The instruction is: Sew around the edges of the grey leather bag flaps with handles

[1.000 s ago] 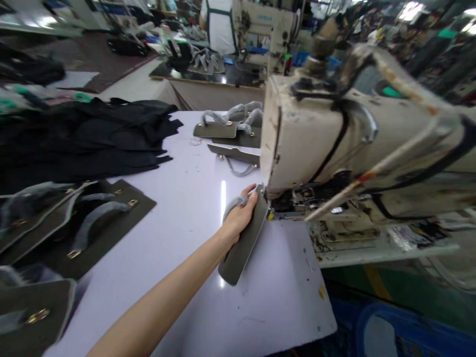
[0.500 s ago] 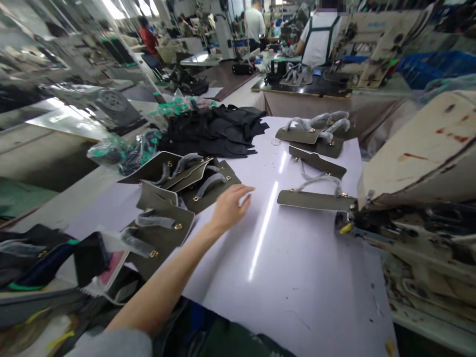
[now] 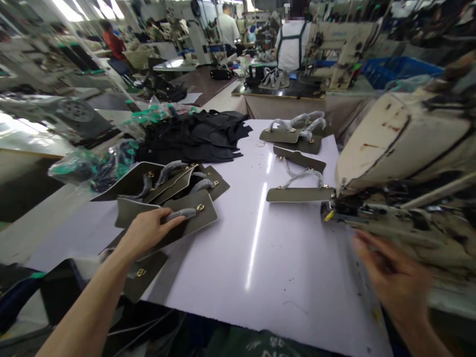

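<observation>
My left hand [image 3: 148, 229] is closed on the plastic-wrapped handle [image 3: 182, 214] of an olive bag panel [image 3: 201, 218], which tilts up off the table at the left. Under and behind it lie more olive panels [image 3: 128, 184] with wrapped handles and gold-coloured rings. At the right, my right hand [image 3: 397, 277] is over the table edge, below the sewing machine head [image 3: 386, 139]. Motion blurs it; its fingers look loosely bent and apart, with nothing visible in them. Close to the machine, an olive panel [image 3: 299, 194] with a wrapped handle rests on the white tabletop [image 3: 293, 248].
Black cut pieces [image 3: 197, 136] are heaped at the back left, beside plastic-wrapped bundles [image 3: 89, 161] with green parts. Several more handled panels [image 3: 278, 135] lie at the back right. Further off, people sit at sewing stations, and a blue crate [image 3: 397, 69] stands at right.
My left hand has moved left and down and taken hold of a panel's handle, raising the panel. My right hand has come into view at the right. The view has shifted.
</observation>
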A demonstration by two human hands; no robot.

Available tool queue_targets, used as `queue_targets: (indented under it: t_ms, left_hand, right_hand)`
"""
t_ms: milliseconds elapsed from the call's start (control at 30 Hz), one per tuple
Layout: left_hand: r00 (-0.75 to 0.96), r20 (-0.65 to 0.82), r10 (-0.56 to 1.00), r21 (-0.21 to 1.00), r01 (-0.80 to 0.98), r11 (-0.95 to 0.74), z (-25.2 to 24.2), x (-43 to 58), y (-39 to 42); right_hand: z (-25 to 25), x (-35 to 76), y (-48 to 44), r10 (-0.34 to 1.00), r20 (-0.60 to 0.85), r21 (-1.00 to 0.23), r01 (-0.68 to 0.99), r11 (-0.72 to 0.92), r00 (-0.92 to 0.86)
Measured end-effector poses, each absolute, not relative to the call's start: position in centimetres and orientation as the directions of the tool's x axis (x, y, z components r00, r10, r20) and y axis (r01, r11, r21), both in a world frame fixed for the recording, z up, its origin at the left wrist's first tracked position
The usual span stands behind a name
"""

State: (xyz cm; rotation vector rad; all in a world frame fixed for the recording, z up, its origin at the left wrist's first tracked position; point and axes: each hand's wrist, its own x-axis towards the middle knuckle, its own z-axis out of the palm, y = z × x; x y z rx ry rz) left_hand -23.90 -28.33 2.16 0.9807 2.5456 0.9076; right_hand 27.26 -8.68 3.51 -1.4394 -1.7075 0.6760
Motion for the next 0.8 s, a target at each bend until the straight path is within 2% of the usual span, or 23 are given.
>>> queue_targets:
  t_ms: [67,100,167,267,367,433,533,567,600,633,700,733,800]
  left_hand:
    - [-0.742,-0.176,0.647,0.765,0.311,0.564,3.0,-19.9,-24.8]
    - [-0.693,-0.259,0.673,0.818,0.213,0.534,3.4,-17.7,-23.0]
    - [-0.597,-0.299,0.744,0.906,0.068,0.418,4.0,-12.9,-19.9]
    - [-0.496,-0.301,0.815,0.952,-0.103,0.289,4.8,-6.5,-16.8]
    - [-0.422,-0.336,0.842,0.937,-0.237,0.255,5.3,-2.8,-15.3]
    - [-0.473,-0.224,0.852,0.974,-0.136,0.180,5.1,-2.1,-14.9]
    - [-0.609,0.050,0.792,0.959,0.251,0.133,3.8,-2.5,-14.4]
    - [-0.625,0.040,0.780,0.948,0.270,0.168,3.2,-2.7,-14.2]
    - [-0.613,-0.055,0.788,0.957,0.193,0.216,2.7,-2.9,-13.9]
    - [-0.558,-0.210,0.803,0.960,0.039,0.279,2.2,-3.0,-13.7]
    - [-0.328,-0.508,0.796,0.854,-0.308,0.419,1.7,-2.8,-13.0]
    - [-0.229,-0.582,0.780,0.783,-0.415,0.462,1.7,-2.6,-12.6]
    - [-0.199,-0.610,0.767,0.735,-0.503,0.454,1.9,-2.0,-11.8]
  right_hand:
    - [1.9,23.4,-9.9,0.951,0.069,-0.878,0.434,0.201,-0.301]
    - [1.3,21.4,-10.6,0.930,-0.006,-0.920,0.366,0.138,-0.368]
    - [0.8,17.9,-12.0,0.897,-0.107,-0.967,0.256,0.006,-0.429]
    - [1.2,14.9,-12.9,0.861,-0.134,-0.987,0.145,-0.071,-0.491]
    - [1.6,14.6,-12.7,0.855,-0.124,-0.992,0.046,-0.117,-0.503]
    - [1.6,15.2,-11.9,0.870,-0.150,-0.976,-0.069,-0.205,-0.471]
    - [1.4,16.0,-10.5,0.865,-0.217,-0.894,-0.264,-0.362,-0.452]
    - [1.3,16.1,-10.0,0.859,-0.237,-0.864,-0.306,-0.400,-0.454]
    - [1.4,16.1,-9.5,0.852,-0.253,-0.840,-0.333,-0.429,-0.458]
    - [1.4,16.0,-9.1,0.847,-0.264,-0.825,-0.347,-0.446,-0.462]
    - [1.6,15.9,-8.4,0.836,-0.274,-0.820,-0.338,-0.461,-0.476]
    - [1.8,15.9,-8.2,0.832,-0.274,-0.826,-0.325,-0.460,-0.483]
    - [2.1,16.2,-7.9,0.838,-0.261,-0.845,-0.307,-0.438,-0.479]
